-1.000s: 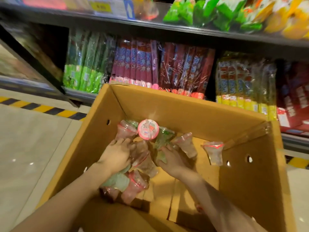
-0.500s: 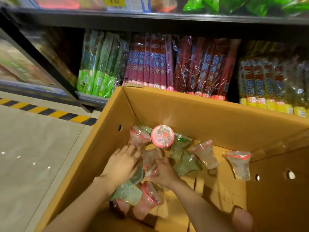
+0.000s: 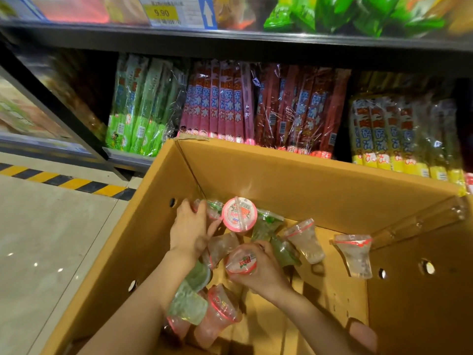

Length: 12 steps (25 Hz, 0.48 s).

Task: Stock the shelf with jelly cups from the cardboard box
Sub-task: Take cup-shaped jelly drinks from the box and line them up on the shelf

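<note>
Cardboard box point(image 3: 294, 180) fills the lower centre and right of the frame, open top, both your hands down inside it. Your left hand point(image 3: 190, 230) lies with fingers fairly straight on a cup point(image 3: 213, 210) at the far left inside wall, touching it, not wrapped round it as far as I can see. Your right hand point(image 3: 263, 270) is curled round a pink-lidded cup point(image 3: 242, 262), lid turned toward you, red print on it too blurred to read.

Jelly cups are all in the box, I count about eleven. Pink-lid cup point(image 3: 239, 213) at frame centre faces up, with red fruit art and a straw across the lid. Green cup point(image 3: 265, 224) is just right of it; a second green one point(image 3: 284, 252) touches your right hand. Two clear cups with red rims sit to the right: one point(image 3: 305, 239) near your hand, one point(image 3: 355, 254) apart by the right wall. More pink and green ones point(image 3: 204, 311) are piled under your left forearm; the count there is unsure.

Shelf point(image 3: 230, 39) runs across the top of the frame. Below it stand four colour groups of ice-pop packs: green point(image 3: 143, 108), pink point(image 3: 220, 103), dark red point(image 3: 302, 108), yellow point(image 3: 399, 139); the Chinese print reads 碎冰冰. Price tag point(image 3: 163, 12) at the upper centre reads 9.90, with a white up-arrow on blue beside it. Yellow-black floor stripe point(image 3: 64, 181) sits at the left.
</note>
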Available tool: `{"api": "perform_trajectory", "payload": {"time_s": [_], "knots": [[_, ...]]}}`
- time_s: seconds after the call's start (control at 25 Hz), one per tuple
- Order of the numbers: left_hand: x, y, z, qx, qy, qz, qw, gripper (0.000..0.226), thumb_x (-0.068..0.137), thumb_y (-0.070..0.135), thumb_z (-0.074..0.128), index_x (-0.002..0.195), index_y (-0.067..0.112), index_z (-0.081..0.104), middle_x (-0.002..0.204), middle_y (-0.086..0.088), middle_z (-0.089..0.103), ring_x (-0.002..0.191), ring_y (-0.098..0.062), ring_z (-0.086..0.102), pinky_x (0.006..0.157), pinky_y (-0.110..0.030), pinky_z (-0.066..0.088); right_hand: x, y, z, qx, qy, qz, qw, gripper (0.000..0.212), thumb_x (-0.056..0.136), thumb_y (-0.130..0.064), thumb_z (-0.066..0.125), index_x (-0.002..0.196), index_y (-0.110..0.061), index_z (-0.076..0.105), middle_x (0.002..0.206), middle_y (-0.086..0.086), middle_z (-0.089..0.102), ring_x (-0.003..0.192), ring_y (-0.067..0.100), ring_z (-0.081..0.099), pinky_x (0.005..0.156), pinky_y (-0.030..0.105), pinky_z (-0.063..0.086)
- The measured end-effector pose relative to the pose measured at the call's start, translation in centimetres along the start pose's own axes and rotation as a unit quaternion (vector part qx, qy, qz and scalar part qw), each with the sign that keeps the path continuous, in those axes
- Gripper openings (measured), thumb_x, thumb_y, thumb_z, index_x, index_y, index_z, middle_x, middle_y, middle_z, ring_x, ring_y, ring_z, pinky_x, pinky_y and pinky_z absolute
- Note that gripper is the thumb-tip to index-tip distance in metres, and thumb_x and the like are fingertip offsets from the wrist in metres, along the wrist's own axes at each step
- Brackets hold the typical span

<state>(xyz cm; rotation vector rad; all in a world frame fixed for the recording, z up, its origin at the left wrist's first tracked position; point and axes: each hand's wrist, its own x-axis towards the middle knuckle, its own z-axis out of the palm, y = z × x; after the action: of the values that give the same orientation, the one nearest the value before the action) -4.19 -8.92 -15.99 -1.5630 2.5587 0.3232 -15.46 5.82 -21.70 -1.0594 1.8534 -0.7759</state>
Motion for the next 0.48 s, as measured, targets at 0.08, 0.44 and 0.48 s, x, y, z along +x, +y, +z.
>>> {"api": "perform_trajectory", "payload": {"time_s": [0.08, 0.44, 0.48], "knots": [[0.6, 0.7, 0.4, -0.003, 0.003, -0.032, 0.999, 0.059, 0.089, 0.054, 0.046, 0.131, 0.014, 0.037, 0.133, -0.023, 0.032, 0.126, -0.038, 0.030, 0.089, -0.041, 0.046, -0.3, -0.2, -0.5, 0.000, 0.011, -0.012, 1.000, 0.052, 0.064, -0.039, 0.081, 0.105, -0.042, 0.050, 0.116, -0.017, 0.030, 0.106, 0.000, 0.038, 0.074, -0.005, 0.028], [1.3, 1.9, 1.4, 0.001, 0.027, -0.076, 0.997, 0.058, 0.081, 0.055, 0.060, 0.116, 0.011, 0.047, 0.117, -0.018, 0.041, 0.103, -0.037, 0.049, 0.082, -0.040, 0.045, -0.5, -0.2, -2.5, -0.016, 0.072, -0.032, 0.997, 0.062, 0.063, -0.043, 0.081, 0.118, -0.034, 0.052, 0.117, -0.017, 0.028, 0.105, -0.004, 0.031, 0.077, -0.010, 0.022], [1.2, 1.9, 1.3, -0.033, 0.021, -0.074, 0.997, 0.056, 0.080, 0.051, 0.062, 0.116, 0.010, 0.046, 0.119, -0.019, 0.038, 0.102, -0.039, 0.051, 0.080, -0.041, 0.047, -0.6, -0.2, -2.6, -0.018, 0.081, -0.033, 0.996, 0.063, 0.063, -0.043, 0.081, 0.118, -0.033, 0.053, 0.118, -0.016, 0.030, 0.106, -0.003, 0.032, 0.077, -0.010, 0.022]]}}
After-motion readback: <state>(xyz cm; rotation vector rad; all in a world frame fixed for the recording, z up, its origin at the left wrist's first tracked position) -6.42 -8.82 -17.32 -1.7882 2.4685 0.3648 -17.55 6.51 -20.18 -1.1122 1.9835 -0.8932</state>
